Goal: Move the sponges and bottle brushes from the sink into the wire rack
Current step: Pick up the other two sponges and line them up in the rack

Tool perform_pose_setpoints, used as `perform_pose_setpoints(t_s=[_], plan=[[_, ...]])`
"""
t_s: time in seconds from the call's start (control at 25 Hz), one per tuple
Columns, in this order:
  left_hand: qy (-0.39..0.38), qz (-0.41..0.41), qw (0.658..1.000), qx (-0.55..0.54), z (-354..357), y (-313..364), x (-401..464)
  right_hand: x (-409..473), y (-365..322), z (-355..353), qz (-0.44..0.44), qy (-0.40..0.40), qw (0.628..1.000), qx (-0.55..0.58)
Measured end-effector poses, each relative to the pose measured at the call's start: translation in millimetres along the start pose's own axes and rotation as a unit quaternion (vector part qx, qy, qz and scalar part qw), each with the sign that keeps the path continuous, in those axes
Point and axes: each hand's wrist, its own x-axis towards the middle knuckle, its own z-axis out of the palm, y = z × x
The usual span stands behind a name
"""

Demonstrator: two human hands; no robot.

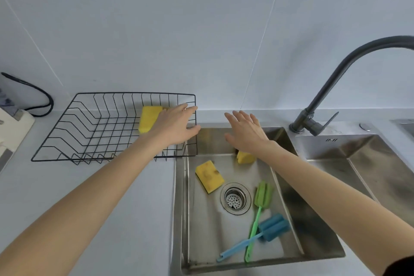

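Head view: sink (313, 226) holds two sponges (209, 176) and two brushes (257, 215).

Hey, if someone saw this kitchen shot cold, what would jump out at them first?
Probably the two bare arms reaching forward: the left hand over the black wire rack, beside a yellow sponge in the rack, and the right hand spread open above the stainless steel sink. Next, the bright items in the basin: two yellow sponges plus crossed green and blue bottle brushes near the drain.
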Motion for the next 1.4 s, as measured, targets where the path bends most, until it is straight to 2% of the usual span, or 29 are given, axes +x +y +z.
perform_pose_setpoints(t_s=[0.32,0.56,1.12,1.28,1.4], plan=[[-0.029,0.0,1.0,-0.004,28.8,68.0,17.4,-13.7,71.2,11.4,0.008,-0.027,1.0,-0.002],[-0.059,-0.017,0.998,-0.017,66.1,89.6,36.9,-0.3,110.3,34.1,0.005,-0.059,0.998,0.005],[-0.191,-0.097,0.976,-0.028,183.1,64.7,63.9,47.6,151.7,118.7,0.023,-0.153,0.987,0.038],[-0.211,-0.114,0.97,-0.028,211.5,54.8,67.1,64.3,153.4,136.3,0.02,-0.152,0.988,0.034],[-0.212,-0.132,0.968,-0.021,231.7,49.9,68.8,75.6,154.0,146.4,0.019,-0.123,0.992,0.033]])
